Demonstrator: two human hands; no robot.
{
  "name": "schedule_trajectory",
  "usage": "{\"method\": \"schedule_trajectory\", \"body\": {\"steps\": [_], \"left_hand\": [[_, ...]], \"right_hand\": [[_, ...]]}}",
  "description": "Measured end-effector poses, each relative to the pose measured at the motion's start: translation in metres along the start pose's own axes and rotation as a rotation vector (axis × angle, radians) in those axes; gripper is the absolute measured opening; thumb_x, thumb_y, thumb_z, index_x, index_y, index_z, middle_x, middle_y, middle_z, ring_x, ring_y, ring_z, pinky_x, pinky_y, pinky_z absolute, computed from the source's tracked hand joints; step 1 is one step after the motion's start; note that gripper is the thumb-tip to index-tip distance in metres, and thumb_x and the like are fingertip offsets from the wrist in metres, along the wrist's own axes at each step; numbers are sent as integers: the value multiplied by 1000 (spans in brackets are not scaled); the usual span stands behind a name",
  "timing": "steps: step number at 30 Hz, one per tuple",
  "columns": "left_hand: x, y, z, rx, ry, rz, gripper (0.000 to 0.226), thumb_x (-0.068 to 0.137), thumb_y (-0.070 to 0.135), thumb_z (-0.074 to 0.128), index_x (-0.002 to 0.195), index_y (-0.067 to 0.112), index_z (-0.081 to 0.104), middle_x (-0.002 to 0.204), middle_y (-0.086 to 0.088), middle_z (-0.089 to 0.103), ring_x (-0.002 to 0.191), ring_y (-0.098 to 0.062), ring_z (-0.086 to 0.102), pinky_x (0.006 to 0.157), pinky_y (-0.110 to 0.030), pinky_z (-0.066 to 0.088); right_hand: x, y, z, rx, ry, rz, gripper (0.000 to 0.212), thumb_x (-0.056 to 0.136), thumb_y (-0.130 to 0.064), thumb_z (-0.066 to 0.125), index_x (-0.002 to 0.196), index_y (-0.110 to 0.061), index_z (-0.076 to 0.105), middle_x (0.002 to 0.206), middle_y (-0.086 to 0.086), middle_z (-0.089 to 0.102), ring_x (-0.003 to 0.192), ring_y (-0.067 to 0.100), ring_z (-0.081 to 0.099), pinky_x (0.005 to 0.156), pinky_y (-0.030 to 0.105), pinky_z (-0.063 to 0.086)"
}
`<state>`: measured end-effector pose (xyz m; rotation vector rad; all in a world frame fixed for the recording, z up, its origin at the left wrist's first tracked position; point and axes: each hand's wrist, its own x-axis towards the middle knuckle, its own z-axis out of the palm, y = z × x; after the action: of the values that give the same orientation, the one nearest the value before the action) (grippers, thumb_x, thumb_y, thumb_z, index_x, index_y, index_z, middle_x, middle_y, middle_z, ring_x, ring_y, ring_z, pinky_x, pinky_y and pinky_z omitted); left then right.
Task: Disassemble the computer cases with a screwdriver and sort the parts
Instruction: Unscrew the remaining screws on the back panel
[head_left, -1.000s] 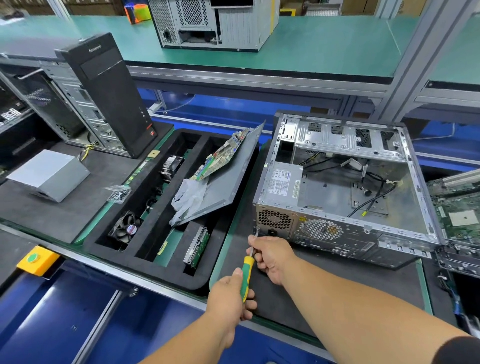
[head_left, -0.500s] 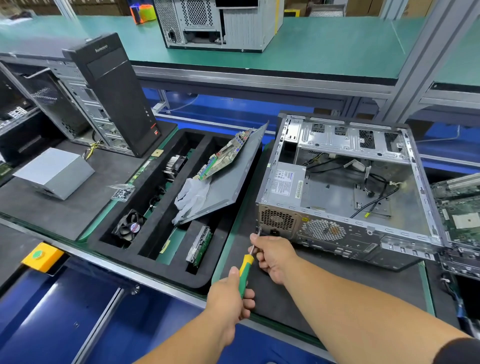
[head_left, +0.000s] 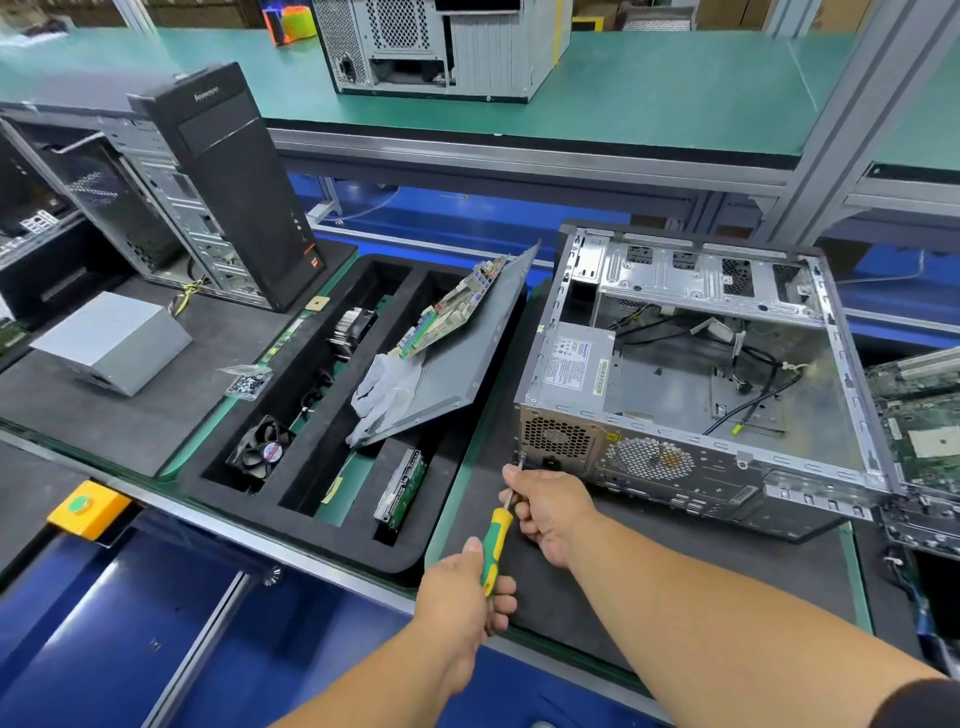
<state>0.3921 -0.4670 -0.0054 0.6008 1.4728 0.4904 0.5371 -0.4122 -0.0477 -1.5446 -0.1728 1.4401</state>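
Screwdriver (head_left: 496, 545) shaft aimed up-forward at rear-panel screw (head_left: 521, 459) on computer case (head_left: 691, 395), left hand (head_left: 462, 597) gripping handle, right hand (head_left: 550, 512) nearer, pinching shaft.

Readable: "lenovo" in pale letters near the top of the black front panel of the upright tower case (head_left: 228, 182). A small red badge low on that same panel, lettering too small to make out. A white printed label on the power supply (head_left: 569, 364) inside the open case (head_left: 701, 374), text too fine to read. A yellow warning triangle on the back of that case. Round sticker on the fan (head_left: 262, 452), illegible.
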Motion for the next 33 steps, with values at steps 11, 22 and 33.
{"method": "schedule_trajectory", "body": {"steps": [11,22,33], "left_hand": [[7,-11,-5,336,148,314,30,90,24,79,100,16,51,79,-8,68,48,-10,56,50,-30,51],[7,-9,-3,127,-16,149,35,109,44,43,110,13,60,79,-12,71,55,-19,56,48,-28,46],[10,-15,-9,361,143,293,25,99,35,66,95,12,58,77,-8,68,50,-16,64,42,-25,42]], "right_hand": [[-2,-1,1,13,25,0,24,93,-21,76,103,-1,69,74,13,73,42,7,40,39,19,26],[0,0,-1,42,4,-3,22,92,-22,78,98,-2,69,71,12,72,42,8,41,38,19,27],[-1,-1,1,49,16,3,22,92,-21,78,98,-2,68,69,11,71,41,7,41,38,18,26]]}}
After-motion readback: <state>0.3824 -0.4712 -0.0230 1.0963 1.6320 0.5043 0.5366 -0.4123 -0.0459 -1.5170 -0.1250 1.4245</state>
